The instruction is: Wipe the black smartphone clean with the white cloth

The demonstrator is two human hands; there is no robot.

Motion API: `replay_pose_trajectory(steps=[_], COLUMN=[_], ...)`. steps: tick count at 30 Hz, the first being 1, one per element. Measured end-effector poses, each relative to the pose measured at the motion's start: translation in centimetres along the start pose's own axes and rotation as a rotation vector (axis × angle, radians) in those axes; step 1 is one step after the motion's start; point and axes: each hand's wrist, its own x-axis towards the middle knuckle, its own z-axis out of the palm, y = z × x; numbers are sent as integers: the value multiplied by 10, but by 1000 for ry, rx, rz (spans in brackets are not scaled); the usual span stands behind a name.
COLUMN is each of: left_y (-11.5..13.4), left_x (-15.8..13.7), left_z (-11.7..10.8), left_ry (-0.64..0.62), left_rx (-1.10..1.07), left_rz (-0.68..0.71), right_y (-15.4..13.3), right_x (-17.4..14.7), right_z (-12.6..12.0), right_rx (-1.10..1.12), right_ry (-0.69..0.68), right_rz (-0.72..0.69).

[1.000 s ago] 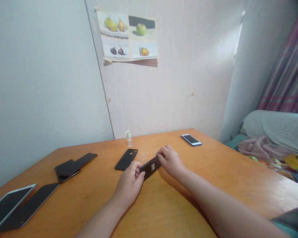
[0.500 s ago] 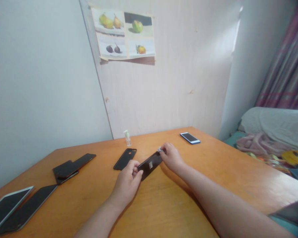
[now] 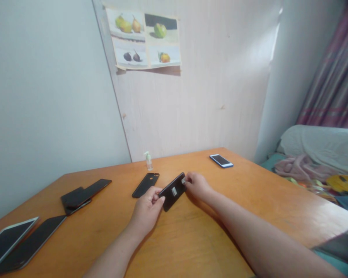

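A dark phone (image 3: 174, 192), its back with a light label facing me, is held tilted above the table. My left hand (image 3: 149, 206) grips its near left end, thumb on the back and fingers behind. At the far right end, my right hand (image 3: 197, 185) pinches a small crumpled whitish piece (image 3: 183, 180) against the phone's back near the corner; whether it is tissue or cloth I cannot tell. Just beyond my left hand lies a black phone case (image 3: 145, 185) with a round hole. Behind that case stands a small clear pump bottle (image 3: 148, 161).
On the wooden table (image 3: 217, 235), a blue-edged white phone (image 3: 221, 160) lies at the back right. To the left are a stack of dark phones (image 3: 85, 195), a black tablet-like slab (image 3: 36, 239) and a white-edged tablet (image 3: 10, 243). A bed with fabrics (image 3: 304, 168) is at right.
My right hand has moved slightly down and left with the whitish piece, from the phone's top end onto its back. The phone's back has turned more towards me.
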Motion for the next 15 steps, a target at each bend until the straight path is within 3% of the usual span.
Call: replay_pose_trajectory(steps=[15], left_y=[-3], left_x=[1], left_z=[1], left_ry=[0], left_rx=[-59], left_rz=[-35], right_y=[-1], right_x=[-3], right_z=[1], right_rx=[-26], right_ry=[-107], right_rz=[0])
